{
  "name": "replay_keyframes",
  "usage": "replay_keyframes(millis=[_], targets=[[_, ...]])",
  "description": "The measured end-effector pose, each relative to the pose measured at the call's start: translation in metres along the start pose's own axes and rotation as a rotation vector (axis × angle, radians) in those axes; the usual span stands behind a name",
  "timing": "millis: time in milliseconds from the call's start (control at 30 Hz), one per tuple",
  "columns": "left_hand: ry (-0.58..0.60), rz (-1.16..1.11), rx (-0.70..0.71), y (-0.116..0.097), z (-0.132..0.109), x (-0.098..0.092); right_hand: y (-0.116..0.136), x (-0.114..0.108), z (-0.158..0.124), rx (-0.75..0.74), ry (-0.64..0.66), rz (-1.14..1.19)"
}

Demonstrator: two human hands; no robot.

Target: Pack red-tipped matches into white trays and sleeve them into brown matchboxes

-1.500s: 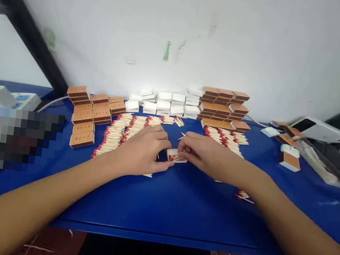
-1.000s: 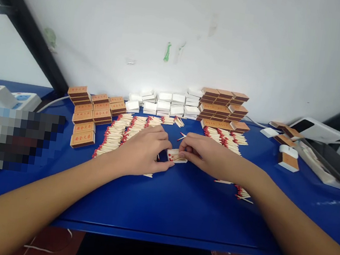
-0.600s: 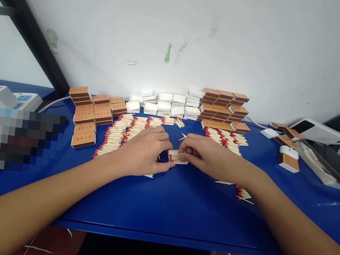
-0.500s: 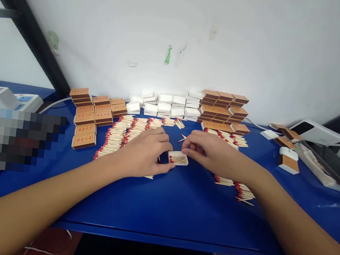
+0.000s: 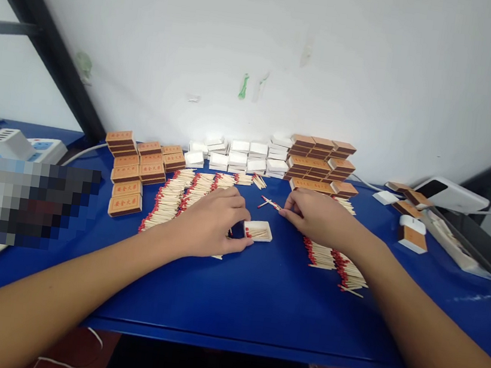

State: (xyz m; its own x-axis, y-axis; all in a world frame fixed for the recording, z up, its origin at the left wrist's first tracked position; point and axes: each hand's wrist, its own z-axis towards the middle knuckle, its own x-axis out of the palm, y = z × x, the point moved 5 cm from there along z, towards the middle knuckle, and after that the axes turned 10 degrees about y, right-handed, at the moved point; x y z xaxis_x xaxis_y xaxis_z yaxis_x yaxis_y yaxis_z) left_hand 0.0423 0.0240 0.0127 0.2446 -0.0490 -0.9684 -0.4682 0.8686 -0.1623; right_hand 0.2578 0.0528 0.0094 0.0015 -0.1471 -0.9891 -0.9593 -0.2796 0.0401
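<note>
My left hand grips the left end of a small white matchbox tray, thumb at the near side and fingers at the far side. Several red-headed matches lie inside that tray. To its right, the fingertips of my right hand are pinched on matches low over the table, with red heads pointing left. A loose match crosses just beside them. Rows of matches spread behind and left of my left hand, and more matches lie under and beside my right wrist.
Orange matchboxes are stacked on the left, and others at the back right. White trays are piled along the wall. A power strip stands far left; a white device and a clear case lie far right.
My right hand has moved a little right, away from the tray, and its fingertips are now on matches beyond it. My left hand stays on the tray. The view has shifted slightly.
</note>
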Motion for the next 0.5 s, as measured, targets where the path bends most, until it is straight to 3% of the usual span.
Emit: replay_keyframes(millis=[500], targets=[[0.035, -0.003, -0.01, -0.0005, 0.0006, -0.0004, 0.0001, -0.0028, -0.005, -0.022, 0.089, 0.013]])
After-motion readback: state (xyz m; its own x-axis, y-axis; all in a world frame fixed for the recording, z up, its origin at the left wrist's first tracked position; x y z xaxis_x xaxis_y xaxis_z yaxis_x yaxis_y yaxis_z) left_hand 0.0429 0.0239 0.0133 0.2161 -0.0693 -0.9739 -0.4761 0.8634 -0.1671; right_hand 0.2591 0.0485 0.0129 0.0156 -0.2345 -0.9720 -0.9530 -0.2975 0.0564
